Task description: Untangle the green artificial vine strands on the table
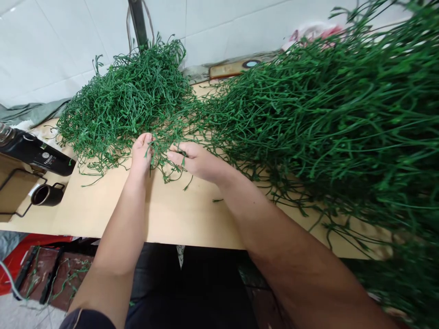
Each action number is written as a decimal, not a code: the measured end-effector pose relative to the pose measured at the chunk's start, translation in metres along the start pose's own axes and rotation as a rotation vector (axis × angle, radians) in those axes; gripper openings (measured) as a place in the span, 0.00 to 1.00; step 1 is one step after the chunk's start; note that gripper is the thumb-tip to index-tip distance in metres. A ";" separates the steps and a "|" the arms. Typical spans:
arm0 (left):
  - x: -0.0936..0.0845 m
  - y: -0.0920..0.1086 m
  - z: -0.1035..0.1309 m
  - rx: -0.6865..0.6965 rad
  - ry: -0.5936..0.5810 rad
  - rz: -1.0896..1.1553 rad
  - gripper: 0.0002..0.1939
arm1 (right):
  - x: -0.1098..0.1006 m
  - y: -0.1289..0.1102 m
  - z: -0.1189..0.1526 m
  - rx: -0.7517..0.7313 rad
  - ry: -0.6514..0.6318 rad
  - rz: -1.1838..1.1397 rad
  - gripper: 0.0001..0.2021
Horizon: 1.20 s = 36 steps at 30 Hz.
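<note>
Green stems strew a tan tabletop beside white tiles.

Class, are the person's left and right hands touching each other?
Apart. The head view shows a gap between the left hand and right hand, with green stems in it.

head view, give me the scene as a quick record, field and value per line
left hand: pinching green stems
right hand: thumb and fingers closed on green stems, beside the left hand
smaller pile: green stems, beyond the left hand, near the wall
larger pile: green stems, filling the right side
surface: tan tabletop
left end: black bottle marked FASHION, dark mug
</note>
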<state>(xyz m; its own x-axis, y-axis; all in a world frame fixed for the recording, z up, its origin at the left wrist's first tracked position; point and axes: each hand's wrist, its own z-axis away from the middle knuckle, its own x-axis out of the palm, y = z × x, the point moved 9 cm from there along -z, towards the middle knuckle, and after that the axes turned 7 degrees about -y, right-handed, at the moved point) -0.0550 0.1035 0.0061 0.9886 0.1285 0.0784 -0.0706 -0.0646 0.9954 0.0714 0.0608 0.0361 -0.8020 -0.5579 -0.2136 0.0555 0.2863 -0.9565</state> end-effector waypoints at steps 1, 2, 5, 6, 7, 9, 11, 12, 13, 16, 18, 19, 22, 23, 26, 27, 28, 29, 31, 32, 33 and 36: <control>-0.002 -0.002 -0.002 -0.009 0.014 0.007 0.11 | 0.002 -0.005 0.001 -0.013 -0.022 -0.002 0.22; -0.008 -0.004 -0.004 -0.026 0.053 0.015 0.12 | 0.007 -0.010 0.003 -0.033 -0.073 -0.004 0.23; -0.040 -0.007 -0.005 -0.074 0.263 0.039 0.14 | 0.025 -0.033 0.012 -0.142 -0.291 -0.027 0.25; -0.047 -0.006 -0.005 -0.070 0.299 0.043 0.15 | 0.028 -0.039 0.015 -0.179 -0.327 -0.032 0.25; -0.049 -0.002 -0.005 -0.050 0.291 0.044 0.16 | 0.025 -0.042 0.016 -0.206 -0.311 -0.034 0.24; -0.040 0.005 -0.004 -0.020 0.187 0.045 0.16 | 0.006 -0.036 0.012 -0.191 -0.135 -0.022 0.21; -0.022 0.008 0.000 -0.031 0.053 0.049 0.16 | -0.024 -0.019 0.010 -0.104 0.136 0.004 0.17; -0.014 0.008 0.002 -0.041 0.003 0.051 0.16 | -0.040 -0.009 0.011 -0.053 0.272 0.009 0.16; -0.007 0.009 0.004 -0.045 -0.034 0.051 0.16 | -0.053 0.000 0.013 -0.011 0.389 0.007 0.14; 0.003 0.012 0.008 -0.026 -0.079 0.045 0.15 | -0.071 0.018 0.015 0.063 0.557 -0.069 0.12; 0.005 0.014 0.008 -0.006 -0.099 0.055 0.16 | -0.067 0.026 0.012 0.113 0.547 -0.182 0.12; 0.006 0.015 0.008 0.000 -0.111 0.059 0.16 | -0.062 0.029 0.010 0.141 0.522 -0.245 0.12; 0.010 0.015 0.010 -0.008 -0.148 0.047 0.16 | -0.041 0.034 0.005 0.209 0.412 -0.367 0.14; 0.012 0.015 0.010 -0.016 -0.158 0.038 0.16 | -0.034 0.034 0.003 0.219 0.373 -0.369 0.15; 0.015 0.014 0.011 -0.022 -0.171 0.021 0.16 | -0.024 0.032 0.001 0.212 0.282 -0.278 0.17; 0.015 0.014 0.011 -0.018 -0.172 0.019 0.16 | -0.023 0.031 0.000 0.196 0.264 -0.234 0.17; 0.014 0.014 0.010 -0.012 -0.171 0.017 0.16 | -0.023 0.031 0.000 0.177 0.253 -0.190 0.16; 0.013 0.013 0.009 -0.010 -0.166 0.013 0.15 | -0.024 0.030 0.000 0.159 0.252 -0.151 0.15; 0.009 0.009 0.005 -0.010 -0.125 0.004 0.15 | -0.027 0.028 0.001 0.128 0.257 -0.091 0.13; 0.006 0.007 0.003 -0.009 -0.094 -0.002 0.15 | -0.028 0.026 0.001 0.113 0.257 -0.070 0.12; 0.002 0.005 0.001 -0.005 -0.059 -0.009 0.14 | -0.028 0.023 0.001 0.096 0.244 -0.049 0.12; -0.003 0.000 -0.004 0.021 -0.008 -0.029 0.12 | -0.018 0.006 0.001 0.018 0.127 0.013 0.14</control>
<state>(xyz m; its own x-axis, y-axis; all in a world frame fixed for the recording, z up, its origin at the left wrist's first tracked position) -0.0585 0.1070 0.0063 0.9912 0.1231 0.0491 -0.0392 -0.0816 0.9959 0.0871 0.0715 0.0335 -0.8698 -0.4511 -0.2001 0.0759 0.2784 -0.9575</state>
